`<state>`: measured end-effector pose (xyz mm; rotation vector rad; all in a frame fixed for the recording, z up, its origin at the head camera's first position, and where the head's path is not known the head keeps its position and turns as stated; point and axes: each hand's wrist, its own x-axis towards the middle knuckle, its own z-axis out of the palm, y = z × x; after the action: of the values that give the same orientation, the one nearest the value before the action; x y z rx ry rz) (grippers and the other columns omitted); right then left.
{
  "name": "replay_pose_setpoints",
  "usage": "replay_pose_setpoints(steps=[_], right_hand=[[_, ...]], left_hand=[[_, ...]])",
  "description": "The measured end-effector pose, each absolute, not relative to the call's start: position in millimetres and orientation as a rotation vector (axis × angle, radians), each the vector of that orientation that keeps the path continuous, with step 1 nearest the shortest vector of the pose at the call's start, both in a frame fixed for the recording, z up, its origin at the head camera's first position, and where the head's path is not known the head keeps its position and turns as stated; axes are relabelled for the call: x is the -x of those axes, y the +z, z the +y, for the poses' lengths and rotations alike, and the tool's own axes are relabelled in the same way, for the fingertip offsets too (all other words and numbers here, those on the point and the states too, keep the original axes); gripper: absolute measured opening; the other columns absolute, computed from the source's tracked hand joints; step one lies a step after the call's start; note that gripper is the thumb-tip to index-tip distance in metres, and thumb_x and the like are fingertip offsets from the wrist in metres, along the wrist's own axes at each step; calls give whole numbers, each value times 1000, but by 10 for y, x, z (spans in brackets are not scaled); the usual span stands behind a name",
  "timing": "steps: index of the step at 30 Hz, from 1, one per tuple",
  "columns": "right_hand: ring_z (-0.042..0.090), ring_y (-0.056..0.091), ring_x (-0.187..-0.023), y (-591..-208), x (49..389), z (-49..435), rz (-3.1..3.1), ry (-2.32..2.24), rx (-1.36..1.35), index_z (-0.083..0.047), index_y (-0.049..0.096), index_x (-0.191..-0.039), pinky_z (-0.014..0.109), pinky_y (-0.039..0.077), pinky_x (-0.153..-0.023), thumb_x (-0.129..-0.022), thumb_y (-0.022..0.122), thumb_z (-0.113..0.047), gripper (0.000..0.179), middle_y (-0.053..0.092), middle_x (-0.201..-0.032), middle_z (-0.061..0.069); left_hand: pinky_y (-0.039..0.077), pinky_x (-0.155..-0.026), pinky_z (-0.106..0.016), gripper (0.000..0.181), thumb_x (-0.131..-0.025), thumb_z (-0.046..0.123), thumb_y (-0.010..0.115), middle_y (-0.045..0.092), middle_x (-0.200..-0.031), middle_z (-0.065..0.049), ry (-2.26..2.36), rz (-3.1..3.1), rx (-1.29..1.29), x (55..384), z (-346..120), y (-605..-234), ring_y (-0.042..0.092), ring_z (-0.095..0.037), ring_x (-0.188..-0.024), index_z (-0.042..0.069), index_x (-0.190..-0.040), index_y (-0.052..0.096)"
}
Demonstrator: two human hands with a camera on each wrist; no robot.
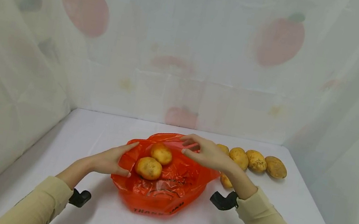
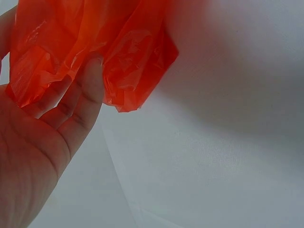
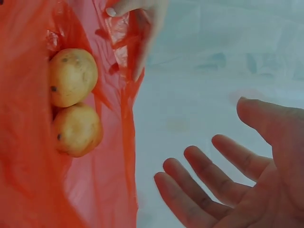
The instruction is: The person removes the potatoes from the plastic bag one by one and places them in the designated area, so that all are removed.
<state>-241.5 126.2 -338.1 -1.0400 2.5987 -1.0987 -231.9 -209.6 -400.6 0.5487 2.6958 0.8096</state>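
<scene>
A thin red plastic bag (image 1: 163,205) with dark lettering sits on the table, its mouth spread toward me. Two yellow potatoes lie inside: a front potato (image 1: 148,168) and a back potato (image 1: 161,153). My left hand (image 1: 109,160) loosely holds the bag's left rim; the film runs between its thumb and slightly bent fingers (image 2: 88,95). Over the bag's right back rim hovers my right hand (image 1: 206,153). Its fingers (image 3: 209,171) are relaxed and spread, with nothing in them, apart from the film in the right wrist view.
Several loose potatoes (image 1: 256,161) line up on the white table (image 1: 97,129) at the back right. One more potato (image 1: 226,181) is partly hidden behind my right forearm. Pale fabric curtains (image 1: 190,50) enclose the back and both sides.
</scene>
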Motion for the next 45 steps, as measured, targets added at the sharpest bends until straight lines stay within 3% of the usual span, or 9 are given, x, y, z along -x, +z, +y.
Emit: replay_pose_setpoints(steps=[11,22,30,36,45], right_hand=[[20,56,-112,-3292,2487,998,2526,-1035,1025,-17,48,-130,34,46,-93,-90,57,-33,44,56,-125,3],[22,51,-117,-3419,2633,764,2438,-1027,946,-23,46,-131,36,45,-94,-90,56,-39,45,53,-129,6],[28,46,-120,-3579,2761,663,2329,-1102,924,-13,45,-134,40,44,-95,-90,57,-36,51,49,-130,9],[23,48,-118,-3698,2807,606,2346,-1090,887,-20,47,-131,38,43,-95,-90,56,-38,46,51,-128,5],[23,51,-113,-3869,2839,520,2290,-1193,849,-15,47,-132,36,46,-90,-90,56,-35,47,53,-125,5]], left_hand=[[34,-102,-55,94,-76,28,74,26,-149,-12,821,2696,-540,2329,-2100,-4012,28,-35,-133,18,-149,16],[33,-103,-53,93,-75,28,75,26,-149,-10,845,2686,-532,2328,-2094,-4012,29,-32,-134,18,-148,17],[37,-100,-52,94,-75,27,75,27,-148,-9,845,2685,-533,2341,-2098,-4015,31,-32,-132,18,-148,18],[36,-101,-52,94,-75,28,75,27,-148,-9,832,2691,-537,2344,-2101,-4012,31,-32,-132,18,-148,17],[37,-100,-53,93,-75,27,75,28,-148,-9,862,2683,-550,2338,-2108,-4036,31,-32,-132,17,-148,18]])
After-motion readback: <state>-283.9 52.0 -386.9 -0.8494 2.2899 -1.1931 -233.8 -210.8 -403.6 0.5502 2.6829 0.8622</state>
